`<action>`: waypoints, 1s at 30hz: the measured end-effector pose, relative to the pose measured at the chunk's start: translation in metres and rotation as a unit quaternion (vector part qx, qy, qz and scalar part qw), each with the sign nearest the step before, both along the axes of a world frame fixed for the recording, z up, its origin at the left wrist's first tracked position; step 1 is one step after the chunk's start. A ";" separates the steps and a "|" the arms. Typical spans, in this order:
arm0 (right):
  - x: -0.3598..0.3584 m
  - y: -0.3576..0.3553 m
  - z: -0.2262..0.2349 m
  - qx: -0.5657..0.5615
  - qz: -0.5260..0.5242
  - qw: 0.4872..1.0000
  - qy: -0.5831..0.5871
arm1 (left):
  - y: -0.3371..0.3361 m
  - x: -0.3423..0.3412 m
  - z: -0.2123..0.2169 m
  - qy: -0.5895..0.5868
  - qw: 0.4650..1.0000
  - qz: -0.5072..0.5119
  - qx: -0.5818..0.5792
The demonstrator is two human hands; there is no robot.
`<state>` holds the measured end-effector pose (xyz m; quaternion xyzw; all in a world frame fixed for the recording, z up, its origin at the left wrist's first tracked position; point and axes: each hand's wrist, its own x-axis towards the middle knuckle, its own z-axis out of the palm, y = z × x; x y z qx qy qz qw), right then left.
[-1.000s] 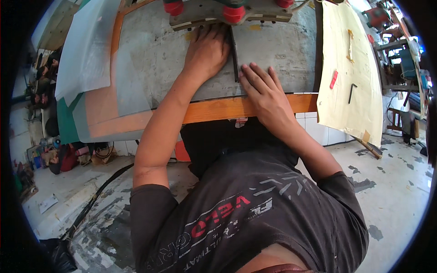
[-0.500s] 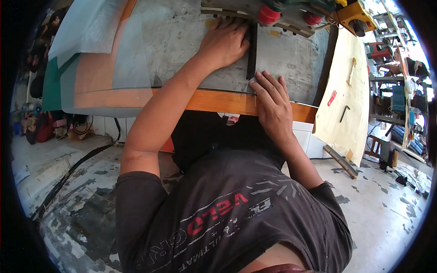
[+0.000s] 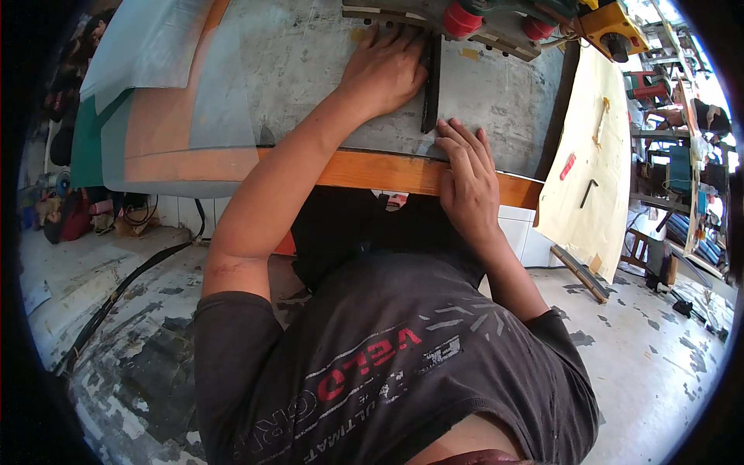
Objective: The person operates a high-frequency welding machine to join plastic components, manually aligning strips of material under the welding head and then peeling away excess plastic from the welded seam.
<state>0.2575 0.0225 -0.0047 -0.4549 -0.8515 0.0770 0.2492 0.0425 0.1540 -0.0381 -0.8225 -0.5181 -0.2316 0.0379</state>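
Black strip [image 3: 431, 91] lies upper centre on the desk [image 3: 302, 93], short of its wooden edge [image 3: 372, 170] — left hand [image 3: 386, 77] flat beside it, right hand [image 3: 470, 182] open near its end; bare room rightward — red lettering [image 3: 381, 353] on the shirt [image 3: 341, 298].

Bright, glare at upper right, bowed edges, black corners

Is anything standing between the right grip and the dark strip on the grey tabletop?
Nothing visible. The right grip has its fingertips just beside the near end of the dark strip, too close to tell whether they touch. The left grip lies on the strip's other side, not between them.
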 end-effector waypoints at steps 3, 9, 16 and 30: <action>0.000 -0.001 0.001 0.001 0.001 1.000 0.002 | -0.001 0.000 0.000 0.002 1.000 -0.001 0.001; -0.004 -0.001 0.003 -0.013 -0.022 1.000 -0.003 | 0.000 -0.001 0.000 -0.015 1.000 0.001 0.014; -0.005 0.028 0.009 -0.079 -0.033 0.996 -0.005 | 0.010 -0.019 0.006 -0.133 0.988 -0.074 0.014; -0.022 0.058 -0.013 0.017 -0.106 0.993 -0.039 | -0.006 -0.023 0.025 -0.127 0.979 -0.103 -0.123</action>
